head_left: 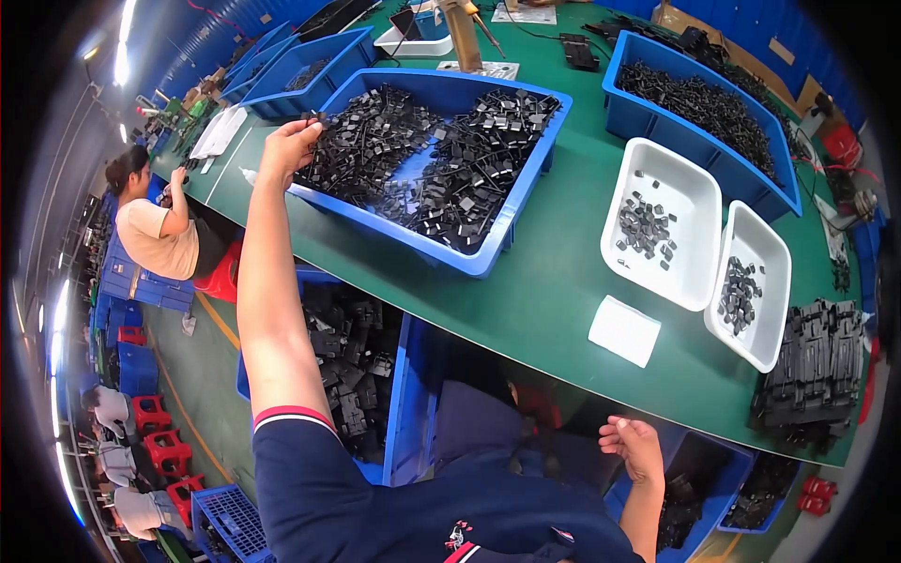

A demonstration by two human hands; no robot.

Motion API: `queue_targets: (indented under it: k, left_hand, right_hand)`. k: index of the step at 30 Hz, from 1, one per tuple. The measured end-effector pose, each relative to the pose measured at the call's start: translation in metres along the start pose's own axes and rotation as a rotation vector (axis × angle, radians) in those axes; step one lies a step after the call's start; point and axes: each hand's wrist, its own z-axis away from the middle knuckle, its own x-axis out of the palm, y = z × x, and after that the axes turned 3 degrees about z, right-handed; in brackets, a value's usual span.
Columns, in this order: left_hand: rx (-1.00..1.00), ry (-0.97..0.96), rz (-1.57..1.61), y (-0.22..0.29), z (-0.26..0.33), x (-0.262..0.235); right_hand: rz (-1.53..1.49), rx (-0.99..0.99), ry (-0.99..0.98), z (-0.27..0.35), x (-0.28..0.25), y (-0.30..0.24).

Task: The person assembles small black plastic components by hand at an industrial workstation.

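Note:
A large blue bin [427, 246] on the green table holds two heaps of small black plastic parts [375, 131], with a stretch of its blue floor showing between them. My left arm reaches far out to the bin's left corner. There my left hand [289, 150] is closed in a pinch on a small black plastic part [317, 118], mostly covered by the fingers. My right hand [638, 447] hovers below the table's near edge, its fingers loosely curled and a little apart, with nothing visible in them.
Two white trays [615, 225] [781, 310] with small dark pieces stand to the right, near a white sheet [624, 330] and stacked black parts [809, 361]. Another blue bin [648, 114] is behind. Below sits a bin of black parts [352, 375]. A co-worker [155, 225] sits left.

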Motion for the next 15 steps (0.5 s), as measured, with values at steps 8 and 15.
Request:
queue_targets:
  k: [8,15]
  left_hand:
    - [-0.117,-0.235,0.454,-0.018,-0.005,0.004]
    - [-0.228,-0.277,0.607,-0.029,-0.007,0.012]
  right_hand:
    - [-0.004,0.006,0.002,0.003,-0.001,0.004]
    - [0.001,-0.007,-0.019,0.0,0.007,0.0]
